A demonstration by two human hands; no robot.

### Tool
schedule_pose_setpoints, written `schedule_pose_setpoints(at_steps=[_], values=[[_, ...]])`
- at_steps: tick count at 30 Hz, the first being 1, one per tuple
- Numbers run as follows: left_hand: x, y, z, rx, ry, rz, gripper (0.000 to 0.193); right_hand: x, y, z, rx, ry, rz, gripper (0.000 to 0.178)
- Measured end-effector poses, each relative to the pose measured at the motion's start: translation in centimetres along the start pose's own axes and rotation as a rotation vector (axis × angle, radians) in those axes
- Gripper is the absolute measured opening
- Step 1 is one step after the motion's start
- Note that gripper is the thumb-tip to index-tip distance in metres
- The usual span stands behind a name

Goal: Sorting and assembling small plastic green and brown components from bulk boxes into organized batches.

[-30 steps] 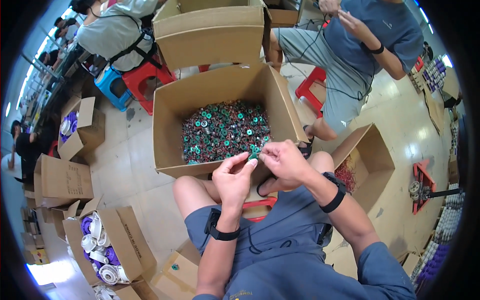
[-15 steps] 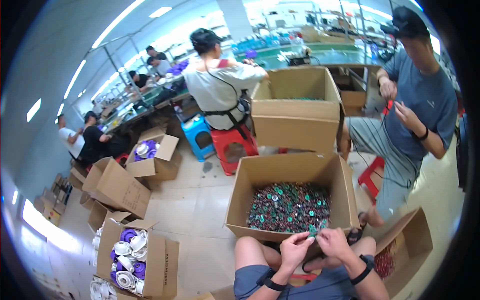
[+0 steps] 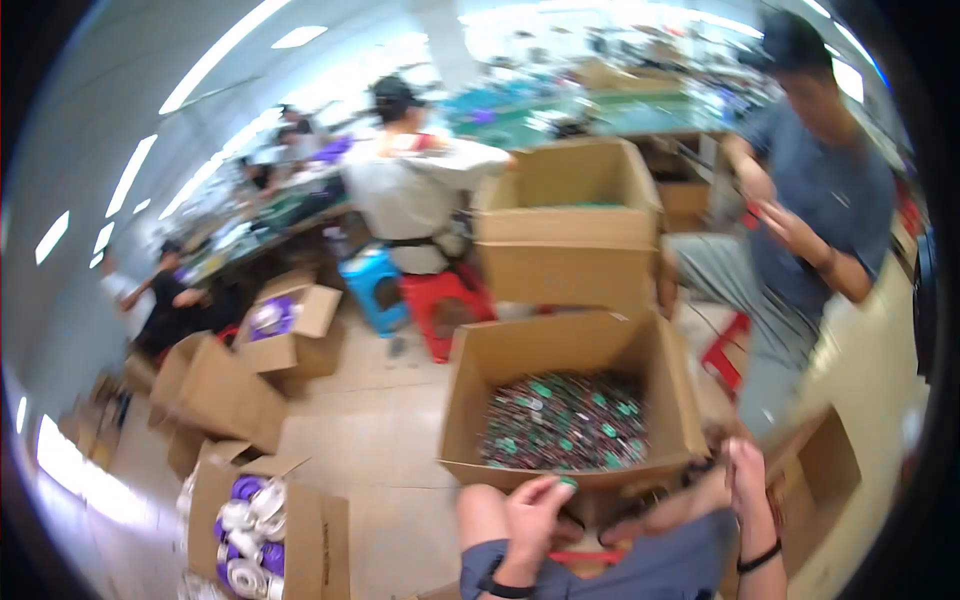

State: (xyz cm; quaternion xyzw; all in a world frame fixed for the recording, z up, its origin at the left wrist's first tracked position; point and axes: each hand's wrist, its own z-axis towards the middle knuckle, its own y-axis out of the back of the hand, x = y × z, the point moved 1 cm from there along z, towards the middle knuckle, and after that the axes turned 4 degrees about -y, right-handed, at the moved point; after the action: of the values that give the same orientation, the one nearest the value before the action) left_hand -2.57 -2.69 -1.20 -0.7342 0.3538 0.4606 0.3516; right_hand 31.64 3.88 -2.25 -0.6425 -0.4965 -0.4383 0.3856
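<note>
My left hand (image 3: pixel 532 512) is above my lap at the near edge of an open cardboard box, its thumb and fingers pinching a small green disc (image 3: pixel 567 483). The box (image 3: pixel 570 340) holds a heap of similar green discs tangled with dark reddish wires (image 3: pixel 560 425). Off to the right, my right hand (image 3: pixel 746 476) is raised with its fingers pressed together, near another open carton (image 3: pixel 835 470). Blur hides what, if anything, is between those fingers.
Behind the near box stands another open carton (image 3: pixel 565 250). A co-worker (image 3: pixel 825 200) sits on the right, handling something small; another (image 3: pixel 405 185) sits on a red stool (image 3: pixel 448 305) beside a blue stool (image 3: pixel 375 285). Cartons with white and purple parts (image 3: pixel 250 535) line the left.
My hands were together over the lap and have come apart. The right one has moved to the right toward the side carton; the left one keeps the green disc. The view has shifted slightly.
</note>
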Motion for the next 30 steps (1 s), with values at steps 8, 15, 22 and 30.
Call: schedule_pose_setpoints(at_steps=[8, 15, 22, 30], values=[[-1.1, 7.3, 0.8, -0.094, -0.051, -0.189, 0.026, -4.0, 23.2, 3.4, -0.624, -0.305, 0.12, 0.021], [-0.5, 13.8, -1.4, -0.22, -0.018, -0.193, 0.036, -13.3, 24.4, 2.7, -0.417, -0.213, -0.357, 0.044], [-1.1, 23.7, -7.5, -0.644, 0.023, -0.357, 0.041, -11.3, 12.0, 0.3, -0.2, 0.095, -0.609, 0.041], [9.7, 39.9, -19.0, -1.053, 0.216, -0.197, 0.028, -13.3, 8.7, 5.2, -0.031, 0.179, -0.536, 0.037]])
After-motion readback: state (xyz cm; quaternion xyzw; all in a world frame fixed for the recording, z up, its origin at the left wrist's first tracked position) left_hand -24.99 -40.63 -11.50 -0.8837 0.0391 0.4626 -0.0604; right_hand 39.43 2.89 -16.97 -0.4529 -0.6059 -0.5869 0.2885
